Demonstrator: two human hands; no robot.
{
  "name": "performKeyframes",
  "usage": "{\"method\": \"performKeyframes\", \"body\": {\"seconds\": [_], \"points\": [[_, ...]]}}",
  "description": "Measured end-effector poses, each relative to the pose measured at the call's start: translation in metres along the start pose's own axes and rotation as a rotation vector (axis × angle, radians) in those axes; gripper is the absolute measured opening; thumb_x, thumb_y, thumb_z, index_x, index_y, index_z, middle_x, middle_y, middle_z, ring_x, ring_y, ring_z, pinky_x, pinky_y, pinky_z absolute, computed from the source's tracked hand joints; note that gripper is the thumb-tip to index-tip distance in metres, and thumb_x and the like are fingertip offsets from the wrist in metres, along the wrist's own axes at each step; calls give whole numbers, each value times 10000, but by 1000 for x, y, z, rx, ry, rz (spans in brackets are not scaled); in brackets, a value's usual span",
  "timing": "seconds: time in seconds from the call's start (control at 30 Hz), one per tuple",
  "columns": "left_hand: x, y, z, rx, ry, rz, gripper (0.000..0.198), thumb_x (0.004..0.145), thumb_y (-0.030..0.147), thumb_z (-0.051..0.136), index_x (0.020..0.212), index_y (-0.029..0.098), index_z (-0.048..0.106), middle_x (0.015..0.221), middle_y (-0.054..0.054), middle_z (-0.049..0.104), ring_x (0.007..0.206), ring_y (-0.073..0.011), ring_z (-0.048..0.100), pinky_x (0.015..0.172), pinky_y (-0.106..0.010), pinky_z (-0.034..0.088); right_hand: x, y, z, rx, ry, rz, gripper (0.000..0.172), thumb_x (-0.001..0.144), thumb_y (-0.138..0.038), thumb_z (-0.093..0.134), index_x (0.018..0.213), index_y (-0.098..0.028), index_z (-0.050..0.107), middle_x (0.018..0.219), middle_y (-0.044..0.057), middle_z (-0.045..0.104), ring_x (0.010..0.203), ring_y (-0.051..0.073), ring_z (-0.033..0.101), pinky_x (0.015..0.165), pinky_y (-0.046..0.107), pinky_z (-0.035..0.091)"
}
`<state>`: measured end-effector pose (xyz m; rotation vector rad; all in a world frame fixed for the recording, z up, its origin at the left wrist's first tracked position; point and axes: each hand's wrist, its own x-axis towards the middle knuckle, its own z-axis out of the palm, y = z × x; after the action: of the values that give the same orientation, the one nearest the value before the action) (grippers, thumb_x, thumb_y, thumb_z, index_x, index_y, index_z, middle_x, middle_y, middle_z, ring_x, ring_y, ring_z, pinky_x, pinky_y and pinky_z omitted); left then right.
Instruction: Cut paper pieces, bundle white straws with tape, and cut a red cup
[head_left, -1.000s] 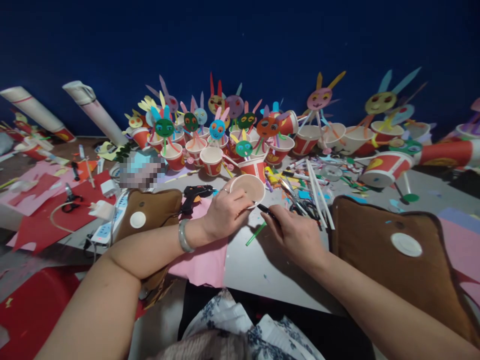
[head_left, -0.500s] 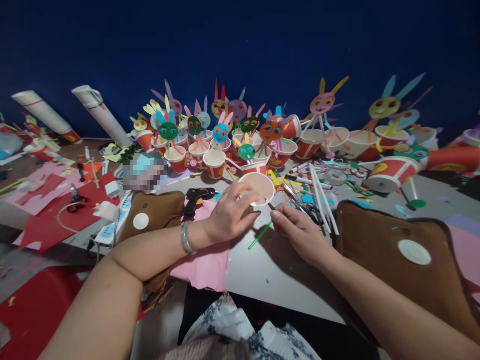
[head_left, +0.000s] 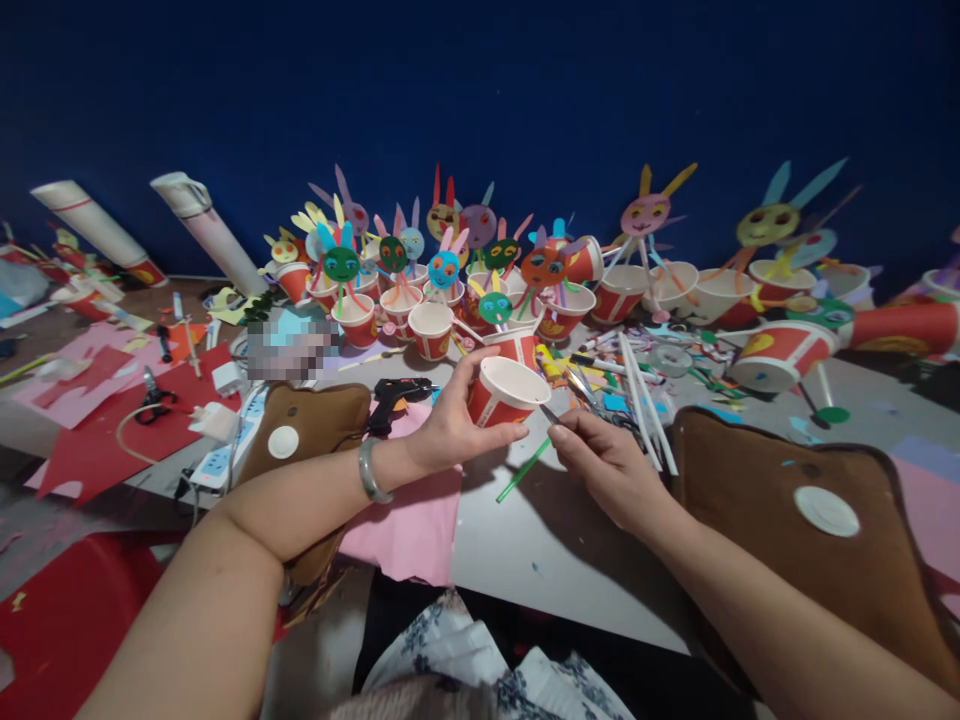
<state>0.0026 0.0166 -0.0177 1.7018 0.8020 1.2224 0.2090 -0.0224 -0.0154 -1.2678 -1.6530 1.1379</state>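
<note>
From where I stand, the cup [head_left: 510,388] is up in the left hand [head_left: 456,418], held above the table [head_left: 510,550] a little in from the front edge. A second ago that hand lay across its near side, the fingers on the rim, and then they spread over the mouth. Now the fingers have gone round to the far side and the thumb runs along the near wall, so the red side shows and the mouth tips up. The grip is about as wide as the cup, with the cup firmly in it.

The right hand [head_left: 611,468] keeps a narrow pinch on a dark, slim tool [head_left: 551,414]; I cannot tell what kind. Earlier its tip was at the rim with more of the black handle in sight; now it points at the rim's right side, and whether it touches I cannot say.

Nothing else seems to have shifted. The green straw [head_left: 523,472] lies on the table below the hands, the pink paper [head_left: 409,530] sits at the front edge to the left, the glue gun [head_left: 397,397] is behind it, and the rabbit cups [head_left: 431,330] crowd toward the back edge.
</note>
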Motion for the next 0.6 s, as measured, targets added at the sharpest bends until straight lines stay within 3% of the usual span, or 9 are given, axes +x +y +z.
{"method": "performKeyframes", "body": {"seconds": [0.1,0.23,0.43,0.6], "points": [[-1,-3,1,123,66,71,830,689,375,828,1365,224,372,1408,-141,479,1318,-306,488,1119,-475,396,0,0,1,-271,119,-93,296,912,-468,525,762,-213,552,627,-16,504,595,139,462,571,273,364],[-3,-5,2,151,63,57,853,700,379,824,1394,221,354,1401,-145,483,1315,-308,488,1111,-476,406,-2,0,1,-417,198,-139,251,910,-450,522,842,-216,584,633,-5,560,583,154,503,579,281,380],[-4,-4,3,91,57,27,854,710,358,819,1405,231,340,1360,-129,515,1256,-278,537,1084,-451,437,1,3,0,-354,97,-133,316,936,-478,474,775,-218,554,620,-14,540,578,143,507,555,257,400],[-4,-7,3,102,51,17,864,702,408,826,1398,233,344,1366,-133,516,1264,-286,533,1087,-456,432,-3,12,-1,-705,292,-247,302,931,-474,490,865,-206,612,651,38,626,573,180,575,552,287,355]]}}
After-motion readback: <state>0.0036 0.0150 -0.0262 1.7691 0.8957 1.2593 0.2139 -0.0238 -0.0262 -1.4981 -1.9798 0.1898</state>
